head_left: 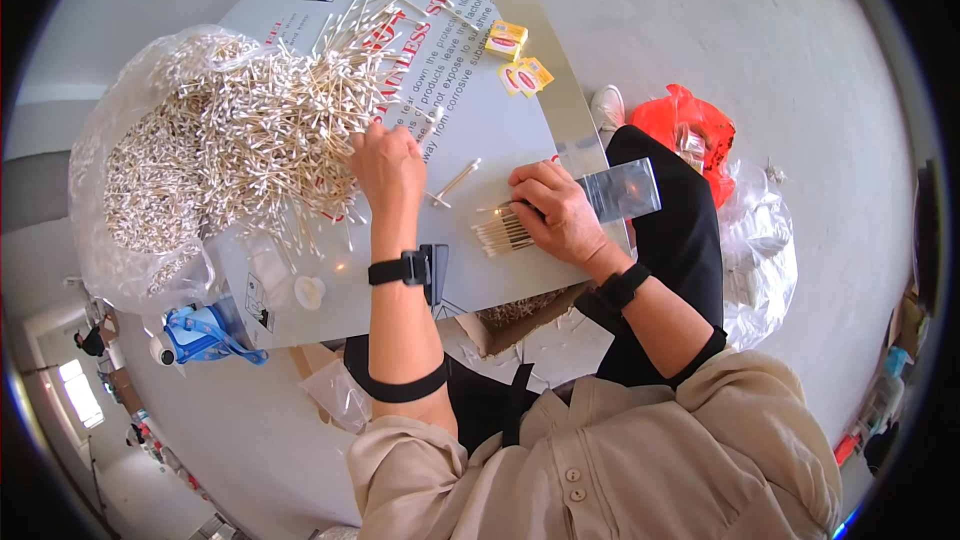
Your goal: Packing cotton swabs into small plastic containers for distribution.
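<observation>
A big heap of cotton swabs [250, 120] spills from a clear plastic bag [120, 180] across the grey table [500, 130]. My left hand [390, 168] reaches into the edge of the heap with its fingers closed among the swabs. Whether it grips any I cannot tell. My right hand [555, 210] presses down on a small aligned bundle of swabs [500, 233] and holds a clear flat pouch [625, 190] at the table's right edge. Two loose swabs [455, 183] lie between my hands.
Two small yellow packets [518, 58] lie at the far right of the table. A red plastic bag [690, 130] and a clear bag [760, 260] sit on the floor to the right. A blue object [205, 335] rests under the table's left edge, and a cardboard box [510, 315] by my lap.
</observation>
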Motion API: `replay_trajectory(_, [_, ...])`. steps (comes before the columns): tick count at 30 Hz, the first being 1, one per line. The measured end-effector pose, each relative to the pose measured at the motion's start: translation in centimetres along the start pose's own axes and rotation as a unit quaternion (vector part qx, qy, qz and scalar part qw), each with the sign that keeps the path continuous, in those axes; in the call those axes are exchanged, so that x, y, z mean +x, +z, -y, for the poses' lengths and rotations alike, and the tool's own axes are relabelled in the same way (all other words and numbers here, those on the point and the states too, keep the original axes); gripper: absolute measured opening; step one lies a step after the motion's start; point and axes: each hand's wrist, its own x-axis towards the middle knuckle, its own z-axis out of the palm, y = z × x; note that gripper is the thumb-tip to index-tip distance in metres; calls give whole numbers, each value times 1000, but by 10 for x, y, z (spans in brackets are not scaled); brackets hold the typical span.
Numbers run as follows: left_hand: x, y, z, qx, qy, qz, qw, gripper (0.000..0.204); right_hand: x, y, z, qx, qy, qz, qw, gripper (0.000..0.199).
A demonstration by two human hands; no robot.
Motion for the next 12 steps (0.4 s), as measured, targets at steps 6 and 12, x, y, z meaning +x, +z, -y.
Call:
replay_trajectory(6, [-20,-16,0,-196,121,59,971,16,1,2,2,10,3,-12,1000,8])
replay_trajectory(12, [-28,-38,17,-91,115,138,980,22,-1,2,-1,9,6,-6,1000,8])
